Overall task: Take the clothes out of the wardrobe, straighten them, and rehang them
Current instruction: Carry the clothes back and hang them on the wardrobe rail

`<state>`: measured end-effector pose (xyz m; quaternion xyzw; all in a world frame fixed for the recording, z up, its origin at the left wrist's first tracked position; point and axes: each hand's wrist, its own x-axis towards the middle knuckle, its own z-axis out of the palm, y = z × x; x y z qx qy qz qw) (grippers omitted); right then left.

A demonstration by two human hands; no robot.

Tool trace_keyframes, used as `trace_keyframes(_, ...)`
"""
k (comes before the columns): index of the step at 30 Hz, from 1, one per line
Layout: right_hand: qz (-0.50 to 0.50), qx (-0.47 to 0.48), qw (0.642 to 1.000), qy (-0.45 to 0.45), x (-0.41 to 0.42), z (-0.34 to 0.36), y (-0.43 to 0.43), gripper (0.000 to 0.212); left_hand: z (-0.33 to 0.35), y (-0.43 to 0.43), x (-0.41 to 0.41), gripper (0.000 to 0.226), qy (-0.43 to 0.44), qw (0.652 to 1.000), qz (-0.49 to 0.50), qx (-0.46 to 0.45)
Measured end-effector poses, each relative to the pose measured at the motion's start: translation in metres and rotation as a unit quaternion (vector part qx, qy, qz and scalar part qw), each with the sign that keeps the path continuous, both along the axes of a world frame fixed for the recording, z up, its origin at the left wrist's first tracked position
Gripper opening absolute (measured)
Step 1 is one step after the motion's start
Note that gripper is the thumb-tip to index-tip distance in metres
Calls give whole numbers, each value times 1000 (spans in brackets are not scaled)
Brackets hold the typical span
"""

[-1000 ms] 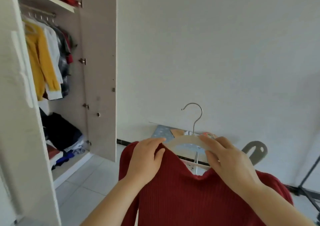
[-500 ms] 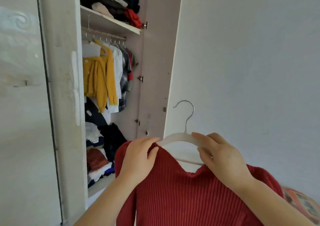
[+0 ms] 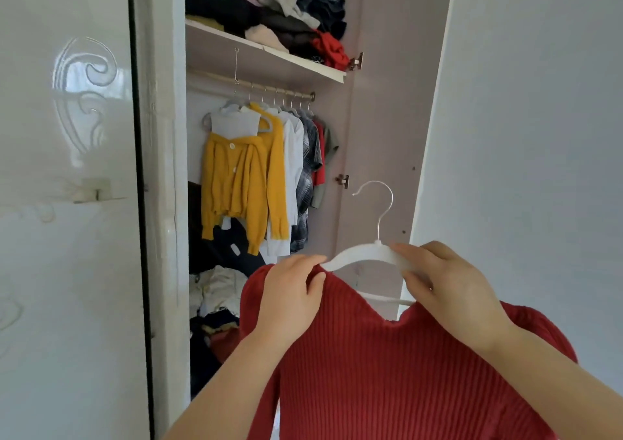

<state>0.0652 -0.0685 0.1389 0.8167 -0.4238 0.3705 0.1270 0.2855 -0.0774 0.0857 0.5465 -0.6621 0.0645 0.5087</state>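
I've turned to face the open wardrobe [image 3: 387, 136], its rail [image 3: 256, 85] now in view far left. My left hand [image 3: 290, 298] pinches the red sweater [image 3: 387, 372] at its shoulder; my right hand [image 3: 448, 291] is closed on the white hanger [image 3: 364, 254]. Rehanging looks next.

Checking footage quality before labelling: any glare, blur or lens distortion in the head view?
Head view: sharp overall; window glare on the glossy wardrobe door; wide-angle bend tilts the wardrobe's edges; soft, even daylight, the red sweater and white hanger clearly lit.
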Motion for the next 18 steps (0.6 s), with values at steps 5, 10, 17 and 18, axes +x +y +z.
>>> trace_keyframes(5, 23, -13, 1000, -2, 40, 14, -95, 44, 9, -92, 35, 28, 10, 1000, 26, -7)
trace_keyframes(10, 47, -31, 998, -2, 78, 27, -186, 46, 18, -175, 72, 30, 11, 998, 60, -13)
trace_keyframes(17, 110, -61, 992, 2, 144, 35, -323, 42, 21, -290, 131, 29, 18, 991, 130, -27)
trace_keyframes(18, 120, -67, 991, 4, 154, 36, -343, 42, 22, -306, 139, 29, 25, 989, 139, -31)
